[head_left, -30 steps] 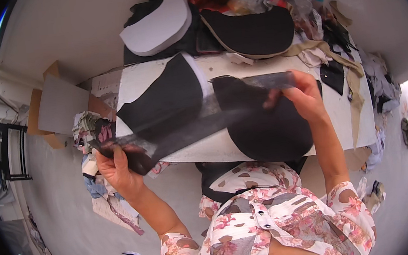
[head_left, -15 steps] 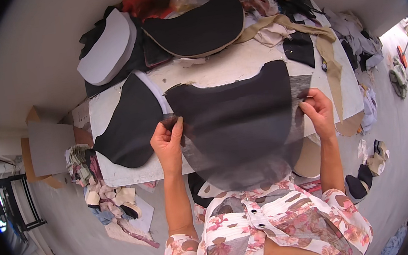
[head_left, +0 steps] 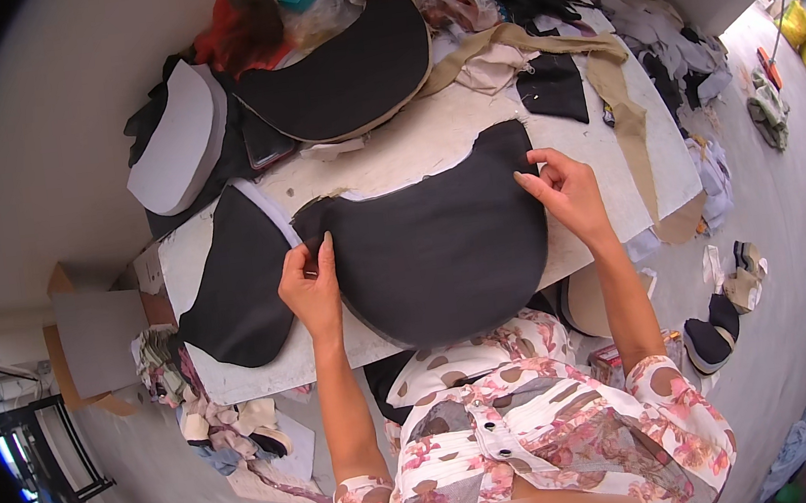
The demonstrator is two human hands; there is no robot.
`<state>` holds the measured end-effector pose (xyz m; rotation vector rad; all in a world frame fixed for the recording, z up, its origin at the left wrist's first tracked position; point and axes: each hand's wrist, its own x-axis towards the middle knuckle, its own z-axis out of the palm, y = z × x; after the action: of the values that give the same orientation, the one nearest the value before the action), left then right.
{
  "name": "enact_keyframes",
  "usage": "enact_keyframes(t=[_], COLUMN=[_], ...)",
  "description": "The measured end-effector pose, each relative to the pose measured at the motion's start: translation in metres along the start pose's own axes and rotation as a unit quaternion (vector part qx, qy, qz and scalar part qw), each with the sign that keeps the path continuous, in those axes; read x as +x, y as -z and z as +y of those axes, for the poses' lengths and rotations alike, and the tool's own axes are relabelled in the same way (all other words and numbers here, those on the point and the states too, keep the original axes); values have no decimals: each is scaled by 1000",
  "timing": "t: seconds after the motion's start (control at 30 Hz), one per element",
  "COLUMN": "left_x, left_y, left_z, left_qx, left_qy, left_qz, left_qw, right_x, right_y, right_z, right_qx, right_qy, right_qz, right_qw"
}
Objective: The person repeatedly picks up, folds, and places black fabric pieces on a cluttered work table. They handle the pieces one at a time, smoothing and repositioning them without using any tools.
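A black, crescent-topped fabric piece (head_left: 443,257) lies spread in front of me at the table's near edge, with a pale edge showing along its curved top. My left hand (head_left: 313,287) pinches its upper left corner between thumb and fingers. At the right edge my right hand (head_left: 563,191) has its thumb and fingertips closed on the cloth's border. Left of my left hand rests another black curved piece (head_left: 232,281) with a white layer showing at its edge. Farther back is a black crescent piece with a beige rim (head_left: 343,70).
White curved pieces (head_left: 174,143) are stacked at the back left of the white table (head_left: 359,169). A beige fabric strip (head_left: 644,140) and a black scrap (head_left: 551,87) lie to the right. Scraps (head_left: 234,425) and dark shoes (head_left: 711,341) are on the floor.
The sheer black fabric, stretched out between my hands before, now lies lower and flatter over the curved shape. Both hands have moved left and closer together.
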<state>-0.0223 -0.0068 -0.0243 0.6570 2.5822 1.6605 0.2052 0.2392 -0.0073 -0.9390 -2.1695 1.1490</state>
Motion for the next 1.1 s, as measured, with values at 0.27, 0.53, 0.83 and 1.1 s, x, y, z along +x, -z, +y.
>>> enact_keyframes(t=[0.27,0.53,0.83,1.1], left_x=[5,9,-8,-14], left_y=[0,1,2,-8], left_z=[0,-5,37,32], left_qx=[-12,-12,170,261], left_qy=[3,33,-275,-291], left_qz=[2,-3,-65,-253], left_qw=[1000,999,944,885], right_x=[10,13,-9,-40], right_y=[-7,-16,8,32], right_z=[3,9,-39,-48], right_qx=[-38,-103,-108,-91], right_qy=[24,55,204,319], right_qz=[90,108,94,-226], right_qw=[995,987,969,916])
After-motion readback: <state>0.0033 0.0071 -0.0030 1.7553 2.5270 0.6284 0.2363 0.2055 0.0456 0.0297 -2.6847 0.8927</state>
